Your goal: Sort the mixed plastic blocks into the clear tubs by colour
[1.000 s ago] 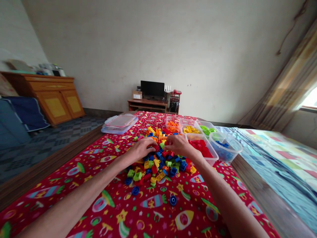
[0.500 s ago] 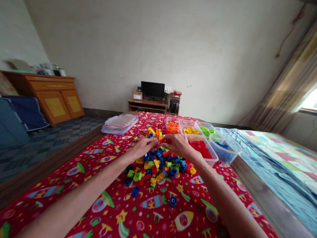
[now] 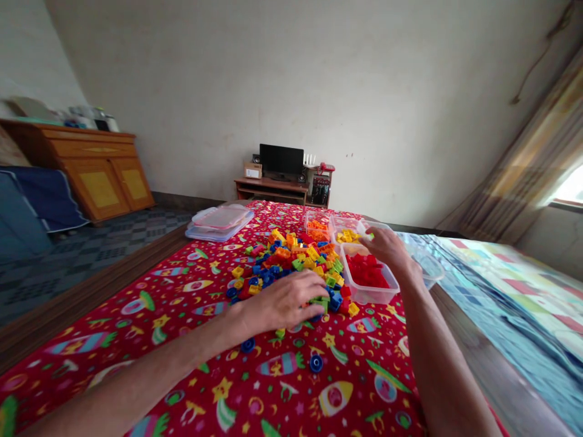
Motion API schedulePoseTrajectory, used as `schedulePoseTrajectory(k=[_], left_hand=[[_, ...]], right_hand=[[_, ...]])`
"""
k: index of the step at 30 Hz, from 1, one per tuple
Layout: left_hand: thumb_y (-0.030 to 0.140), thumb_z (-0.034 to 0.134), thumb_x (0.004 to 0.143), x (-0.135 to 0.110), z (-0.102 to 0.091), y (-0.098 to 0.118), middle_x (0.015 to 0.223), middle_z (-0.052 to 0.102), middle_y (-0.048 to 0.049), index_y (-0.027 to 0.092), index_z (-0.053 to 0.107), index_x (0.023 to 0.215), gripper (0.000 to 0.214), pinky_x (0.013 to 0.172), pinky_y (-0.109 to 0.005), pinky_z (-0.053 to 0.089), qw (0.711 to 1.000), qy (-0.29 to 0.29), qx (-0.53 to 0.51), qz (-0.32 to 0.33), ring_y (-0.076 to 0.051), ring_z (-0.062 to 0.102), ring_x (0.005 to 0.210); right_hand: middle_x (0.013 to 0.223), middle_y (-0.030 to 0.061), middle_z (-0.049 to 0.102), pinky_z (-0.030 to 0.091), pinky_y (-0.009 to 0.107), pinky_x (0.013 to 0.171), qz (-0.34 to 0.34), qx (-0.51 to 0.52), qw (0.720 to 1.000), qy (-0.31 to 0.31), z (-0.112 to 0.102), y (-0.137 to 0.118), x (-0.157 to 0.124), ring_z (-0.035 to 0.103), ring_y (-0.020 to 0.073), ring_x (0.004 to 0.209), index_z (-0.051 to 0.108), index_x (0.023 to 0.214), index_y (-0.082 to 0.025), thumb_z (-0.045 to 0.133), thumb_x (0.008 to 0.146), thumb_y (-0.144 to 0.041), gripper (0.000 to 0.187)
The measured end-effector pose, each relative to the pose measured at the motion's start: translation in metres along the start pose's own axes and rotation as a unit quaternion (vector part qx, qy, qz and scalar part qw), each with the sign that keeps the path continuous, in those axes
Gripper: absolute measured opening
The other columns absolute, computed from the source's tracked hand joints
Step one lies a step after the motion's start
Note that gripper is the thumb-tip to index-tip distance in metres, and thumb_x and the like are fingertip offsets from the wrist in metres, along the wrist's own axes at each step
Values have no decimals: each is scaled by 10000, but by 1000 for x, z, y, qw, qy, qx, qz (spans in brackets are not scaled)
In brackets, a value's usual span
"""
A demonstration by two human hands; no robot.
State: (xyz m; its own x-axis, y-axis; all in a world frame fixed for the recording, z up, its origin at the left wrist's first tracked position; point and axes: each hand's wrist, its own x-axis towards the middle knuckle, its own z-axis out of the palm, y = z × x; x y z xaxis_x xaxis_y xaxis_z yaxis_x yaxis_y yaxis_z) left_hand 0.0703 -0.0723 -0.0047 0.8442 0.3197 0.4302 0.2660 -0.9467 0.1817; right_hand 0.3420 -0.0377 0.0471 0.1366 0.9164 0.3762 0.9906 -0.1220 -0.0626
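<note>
The left hand (image 3: pixel 289 300) curls over the near side of a pile of multicoloured plastic building blocks (image 3: pixel 268 273), fingertips at a light-green plastic block (image 3: pixel 325 303); whether it grips is unclear. The right hand (image 3: pixel 389 247), fingers bent, covers most of a clear plastic container (image 3: pixel 377 224); a green speck shows at its fingertips, and I cannot tell if it is held. Its wrist and forearm partly hide a clear rounded tub (image 3: pixel 433 271), contents unreadable. Clear rectangular boxes hold red blocks (image 3: pixel 364 271), yellow blocks (image 3: pixel 347 236) and orange blocks (image 3: pixel 317 229). Stacked translucent lids (image 3: pixel 218 221) lie left on the red patterned tablecloth (image 3: pixel 337 397).
</note>
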Motion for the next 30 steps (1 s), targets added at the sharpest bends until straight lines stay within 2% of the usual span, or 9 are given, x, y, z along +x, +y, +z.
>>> schedulePoseTrajectory(k=[4, 6, 8, 11, 13, 17, 21, 25, 30], left_hand=[[462, 551, 874, -5, 13, 44, 1258, 596, -32, 243, 601, 1159, 363, 1149, -385, 212, 981, -145, 4, 126, -222, 420, 1291], [485, 541, 873, -8, 19, 55, 1274, 589, -21, 237, 590, 1169, 390, 1171, -389, 160, 975, -172, 15, 143, -213, 411, 1301], [459, 525, 890, -10, 25, 54, 1247, 605, -30, 208, 600, 1130, 355, 1178, -383, 149, 975, -163, 45, 141, -203, 431, 1282], [282, 479, 929, -12, 33, 35, 1176, 635, -41, 192, 622, 1035, 199, 1177, -399, 169, 979, -118, 120, 118, -198, 438, 1272], [177, 443, 927, -13, 34, 14, 1132, 649, -42, 189, 618, 1012, 195, 1175, -428, 176, 978, -93, 152, 107, -192, 451, 1258], [239, 479, 921, -15, 25, -21, 1222, 605, -33, 220, 592, 1071, 189, 1166, -462, 193, 986, -42, 132, 89, -194, 406, 1297], [315, 504, 919, -11, 6, -37, 1159, 616, -33, 220, 605, 1014, 168, 1145, -427, 232, 990, -67, 117, 43, -196, 467, 1225], [344, 510, 910, -13, -5, -56, 1142, 608, -82, 189, 620, 1005, 212, 1048, -417, 359, 990, -40, 130, -25, -241, 504, 1163], [406, 472, 913, -24, -9, -91, 1017, 653, -83, 174, 630, 957, 284, 889, -340, 470, 994, -4, 65, -90, -213, 595, 985]], right_hand=[[1004, 106, 695, 431, 287, 751, -17, 32, 999, 13, -4, -15, 1, 630, 206, 893, 661, 1102, -194, 417, 903, -386, 369], [975, 95, 703, 425, 276, 738, -38, 41, 998, 5, -5, -24, 1, 632, 196, 863, 674, 1073, -202, 412, 906, -382, 358], [984, 89, 705, 422, 272, 723, -53, 38, 998, 1, -5, -31, -1, 633, 199, 868, 678, 1060, -213, 414, 908, -378, 347], [1005, 94, 700, 422, 270, 700, -58, 18, 998, -2, -4, -37, -4, 634, 212, 894, 679, 1067, -218, 410, 913, -384, 351], [1002, 97, 699, 423, 266, 686, -58, 5, 998, -6, -3, -39, -5, 637, 212, 895, 676, 1076, -214, 403, 919, -386, 358], [990, 92, 704, 428, 261, 677, -64, -1, 998, -10, -3, -43, -7, 643, 209, 891, 674, 1072, -212, 406, 916, -355, 342], [1005, 113, 698, 439, 272, 698, -72, 2, 997, -25, -4, -50, -11, 642, 218, 897, 679, 1044, -196, 386, 921, -324, 342], [1041, 132, 677, 445, 282, 721, -97, 0, 994, -43, -3, -59, -15, 632, 222, 918, 655, 1095, -180, 383, 919, -299, 345], [1004, 143, 673, 445, 293, 705, -107, -25, 992, -61, 0, -73, -19, 639, 229, 883, 656, 1071, -170, 361, 916, -267, 347]])
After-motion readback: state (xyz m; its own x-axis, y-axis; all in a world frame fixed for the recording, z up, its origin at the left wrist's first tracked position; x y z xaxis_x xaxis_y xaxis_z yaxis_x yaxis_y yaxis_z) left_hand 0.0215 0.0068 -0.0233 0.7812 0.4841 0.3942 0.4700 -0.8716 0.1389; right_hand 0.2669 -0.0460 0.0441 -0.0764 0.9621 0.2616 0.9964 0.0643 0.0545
